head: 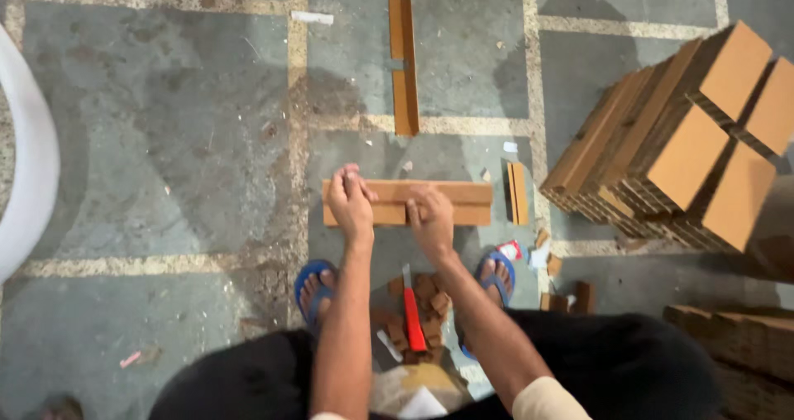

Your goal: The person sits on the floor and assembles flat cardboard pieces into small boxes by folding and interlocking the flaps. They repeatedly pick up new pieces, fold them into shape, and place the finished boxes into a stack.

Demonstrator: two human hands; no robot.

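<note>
- Across the whole frame runs a grey concrete floor [165,139] crossed by pale painted lines.
- At the right edge of the frame stands a large stack of brown corrugated cardboard angle pieces [678,155], leaning, with flat tan faces turned up; a second, darker pile of cardboard [736,337] sits in the lower right corner.
- At the left edge curves a white rounded object [29,163], only partly in view.
- Just above centre lies a long flat cardboard strip [463,203], tan with a lengthwise crease, set crosswise on the floor in front of the person's feet.
- The left hand [351,201] is closed on the strip's left part, fingers bunched at its upper edge.
- The right hand [430,213] presses down on the strip's middle, fingers together and curled over it.
- At top centre a narrow cardboard angle piece [404,64] lies lengthwise, well apart from the hands.
- Just right of the strip lies a short cardboard offcut [517,192].
- Between the blue sandals [314,283] at lower centre lies a red-handled cutter [412,312] on a heap of small cardboard scraps [430,292].
- Near the right foot lie a small red-and-white wrapper [511,250] and a few loose scraps.
</note>
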